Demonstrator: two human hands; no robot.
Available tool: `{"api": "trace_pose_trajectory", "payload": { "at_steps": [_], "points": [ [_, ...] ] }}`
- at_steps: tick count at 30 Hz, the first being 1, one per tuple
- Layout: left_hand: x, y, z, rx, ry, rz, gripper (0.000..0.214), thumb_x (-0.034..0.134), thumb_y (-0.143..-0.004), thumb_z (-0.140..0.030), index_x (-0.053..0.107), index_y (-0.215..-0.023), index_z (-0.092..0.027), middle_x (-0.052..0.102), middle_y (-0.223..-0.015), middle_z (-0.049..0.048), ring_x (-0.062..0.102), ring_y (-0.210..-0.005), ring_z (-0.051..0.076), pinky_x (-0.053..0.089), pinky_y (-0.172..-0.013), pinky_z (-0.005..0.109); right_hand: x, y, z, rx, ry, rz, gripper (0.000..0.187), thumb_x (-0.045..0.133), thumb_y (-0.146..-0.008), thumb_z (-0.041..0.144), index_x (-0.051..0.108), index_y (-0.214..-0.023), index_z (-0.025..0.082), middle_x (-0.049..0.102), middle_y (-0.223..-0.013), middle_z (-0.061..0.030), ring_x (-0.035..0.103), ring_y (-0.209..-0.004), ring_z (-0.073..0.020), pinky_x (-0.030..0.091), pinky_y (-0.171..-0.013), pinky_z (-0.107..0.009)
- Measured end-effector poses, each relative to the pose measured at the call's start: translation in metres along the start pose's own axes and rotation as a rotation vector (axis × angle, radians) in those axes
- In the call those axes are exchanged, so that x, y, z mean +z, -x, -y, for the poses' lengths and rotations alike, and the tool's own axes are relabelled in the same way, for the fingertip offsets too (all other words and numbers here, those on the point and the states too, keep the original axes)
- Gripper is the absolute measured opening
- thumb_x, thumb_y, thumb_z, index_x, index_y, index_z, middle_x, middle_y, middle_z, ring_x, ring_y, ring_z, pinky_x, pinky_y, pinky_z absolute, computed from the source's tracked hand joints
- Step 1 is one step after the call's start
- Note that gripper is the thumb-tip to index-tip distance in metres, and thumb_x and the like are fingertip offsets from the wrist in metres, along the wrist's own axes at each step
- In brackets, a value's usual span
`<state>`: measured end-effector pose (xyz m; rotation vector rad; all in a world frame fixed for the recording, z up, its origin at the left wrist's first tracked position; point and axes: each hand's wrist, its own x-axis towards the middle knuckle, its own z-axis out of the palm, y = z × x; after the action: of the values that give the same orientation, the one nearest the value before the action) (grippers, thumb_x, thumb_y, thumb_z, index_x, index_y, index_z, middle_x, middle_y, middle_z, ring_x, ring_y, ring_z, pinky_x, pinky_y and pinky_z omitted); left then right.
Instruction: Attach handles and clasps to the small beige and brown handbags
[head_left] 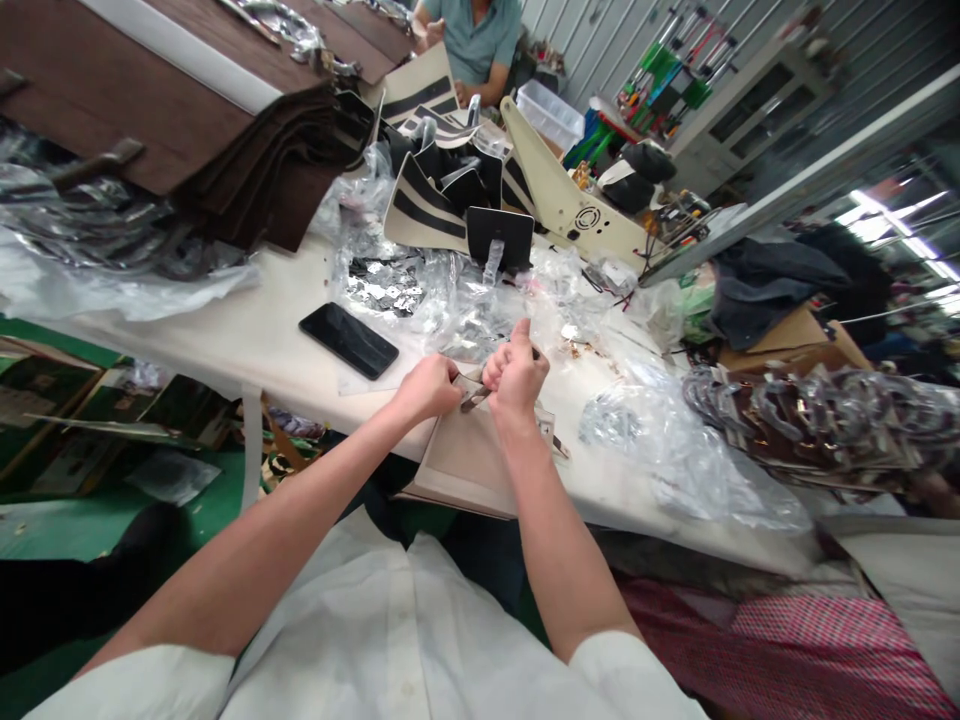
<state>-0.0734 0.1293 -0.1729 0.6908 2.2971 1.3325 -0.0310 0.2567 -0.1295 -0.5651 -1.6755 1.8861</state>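
Observation:
A beige flat bag piece (469, 460) lies over the near edge of the white table (262, 340). My left hand (429, 388) is closed and pinches the piece's top edge. Right beside it, my right hand (516, 372) forms a fist with the thumb up, gripping the same top edge where a small dark metal part shows between the hands. What exactly the right fingers hold is hidden.
A black phone (349, 340) lies left of my hands. Crumpled clear plastic bags (465, 300) and beige-and-black striped bags (424, 215) crowd the middle. Dark brown sheets (262, 175) are stacked far left, metal handles (810, 410) at right. Another person (472, 45) sits across.

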Motion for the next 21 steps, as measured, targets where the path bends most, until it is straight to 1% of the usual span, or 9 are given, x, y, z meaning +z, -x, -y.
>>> {"api": "trace_pose_trajectory", "payload": {
  "at_steps": [2,5,7,8,9,11,15,17,21],
  "points": [
    [0.0,-0.004,0.003,0.012,0.022,0.012,0.028,0.072,-0.072,-0.017,0.051,-0.053,-0.021,0.041,-0.054,-0.0036,0.04,-0.061,0.015,0.023,-0.06,0.034,0.004,-0.018,-0.007,0.121,-0.004,-0.041,0.08,0.063,-0.097,0.091,0.022,-0.067,0.029,0.021,-0.049,0.0117,0.022,-0.037,-0.0086,0.017,-0.032,-0.025],
    [-0.003,-0.009,0.007,0.021,0.051,0.043,0.032,0.073,-0.07,-0.016,0.049,-0.05,-0.021,0.036,-0.053,-0.0044,0.035,-0.059,0.014,0.022,-0.059,0.034,0.01,-0.042,-0.013,0.357,-0.018,-0.104,0.081,0.07,-0.093,0.091,0.024,-0.067,0.029,0.021,-0.047,0.0139,0.017,-0.038,-0.0071,0.014,-0.031,-0.024],
    [-0.006,-0.01,0.009,0.014,0.09,0.075,0.037,0.075,-0.071,-0.019,0.046,-0.048,-0.021,0.032,-0.053,-0.0051,0.03,-0.058,0.013,0.019,-0.058,0.034,0.01,-0.048,-0.011,0.425,-0.029,-0.065,0.081,0.074,-0.091,0.09,0.026,-0.068,0.029,0.022,-0.046,0.0144,0.016,-0.039,-0.0064,0.013,-0.031,-0.024],
    [-0.008,-0.01,0.01,0.005,0.115,0.089,0.041,0.077,-0.072,-0.022,0.044,-0.048,-0.022,0.03,-0.053,-0.0054,0.029,-0.058,0.013,0.018,-0.057,0.034,0.009,-0.048,-0.008,0.419,-0.04,-0.029,0.081,0.075,-0.09,0.09,0.026,-0.068,0.029,0.023,-0.047,0.0144,0.015,-0.039,-0.0063,0.013,-0.031,-0.024],
    [-0.009,-0.008,0.011,-0.003,0.142,0.097,0.044,0.078,-0.074,-0.024,0.043,-0.049,-0.022,0.029,-0.054,-0.0057,0.027,-0.058,0.013,0.017,-0.057,0.034,0.008,-0.044,-0.004,0.384,-0.055,0.003,0.082,0.075,-0.089,0.09,0.025,-0.068,0.029,0.023,-0.047,0.0142,0.015,-0.039,-0.0062,0.013,-0.031,-0.024],
    [-0.011,-0.005,0.013,-0.015,0.188,0.09,0.049,0.082,-0.075,-0.029,0.04,-0.049,-0.022,0.027,-0.054,-0.0057,0.026,-0.057,0.013,0.015,-0.056,0.034,0.003,-0.031,0.003,0.243,-0.09,0.022,0.083,0.074,-0.089,0.091,0.023,-0.067,0.028,0.022,-0.049,0.0133,0.016,-0.039,-0.0064,0.014,-0.032,-0.024],
    [-0.012,-0.002,0.013,-0.023,0.233,0.077,0.057,0.087,-0.074,-0.034,0.039,-0.047,-0.022,0.027,-0.054,-0.0049,0.025,-0.057,0.013,0.014,-0.055,0.034,-0.002,0.002,0.013,-0.137,-0.096,-0.097,0.08,0.067,-0.097,0.085,0.025,-0.064,0.027,0.021,-0.051,0.0105,0.022,-0.038,-0.0083,0.019,-0.034,-0.026],
    [-0.012,-0.002,0.014,-0.034,0.255,0.09,0.056,0.089,-0.072,-0.036,0.042,-0.046,-0.022,0.029,-0.053,-0.0046,0.025,-0.057,0.013,0.014,-0.055,0.035,0.0,0.016,0.012,-0.227,-0.074,-0.111,0.079,0.069,-0.099,0.082,0.028,-0.06,0.027,0.022,-0.051,0.0094,0.026,-0.038,-0.0091,0.02,-0.035,-0.027],
    [-0.011,-0.002,0.019,-0.039,0.282,0.099,0.053,0.088,-0.071,-0.04,0.044,-0.048,-0.022,0.031,-0.052,-0.0044,0.026,-0.056,0.013,0.014,-0.055,0.034,0.004,0.035,0.004,-0.3,0.017,-0.106,0.075,0.066,-0.105,0.077,0.033,-0.06,0.026,0.027,-0.053,0.0077,0.034,-0.04,-0.0108,0.026,-0.039,-0.028]
  ]
}}
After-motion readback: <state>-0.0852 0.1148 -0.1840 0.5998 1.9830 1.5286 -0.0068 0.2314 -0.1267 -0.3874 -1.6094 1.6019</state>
